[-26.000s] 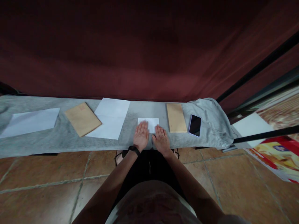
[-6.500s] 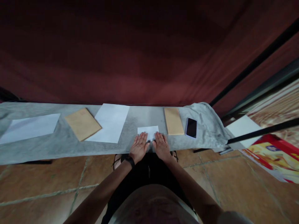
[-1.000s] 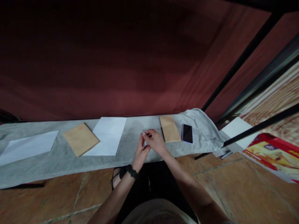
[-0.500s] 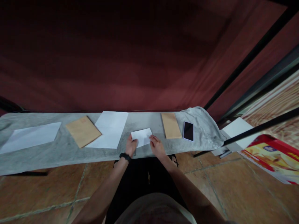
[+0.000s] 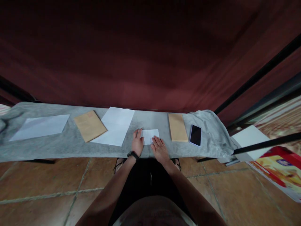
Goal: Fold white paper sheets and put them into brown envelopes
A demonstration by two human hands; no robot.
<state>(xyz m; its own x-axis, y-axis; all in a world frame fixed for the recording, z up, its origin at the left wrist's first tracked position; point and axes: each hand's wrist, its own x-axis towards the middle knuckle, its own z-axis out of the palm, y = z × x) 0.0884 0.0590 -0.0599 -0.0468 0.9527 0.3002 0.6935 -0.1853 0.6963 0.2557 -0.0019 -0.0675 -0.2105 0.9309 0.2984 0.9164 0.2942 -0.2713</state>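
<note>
A small folded sheet of white paper (image 5: 148,135) lies on the grey cloth in front of me. At its left edge is my left hand (image 5: 137,143), wearing a dark wristband, its fingers stretched forward and the thumb by the paper. My right hand (image 5: 160,149) rests flat on the lower right corner of the sheet, fingers extended. To the left, a larger white sheet (image 5: 117,125) with a crease is partly covered by a brown envelope (image 5: 90,125). Right of my hands lies another brown envelope (image 5: 178,127).
A phone (image 5: 195,135) lies beside the right envelope. Far left on the grey cloth (image 5: 70,150) is another white sheet (image 5: 39,126). A dark red curtain (image 5: 141,78) hangs behind. On the right stand a black bar (image 5: 268,142) and a red-and-yellow box (image 5: 282,169).
The small paper has gone from tilted between my hands to flat on the cloth. My right hand has flattened onto it, and my left fingers have straightened. The view has shifted slightly.
</note>
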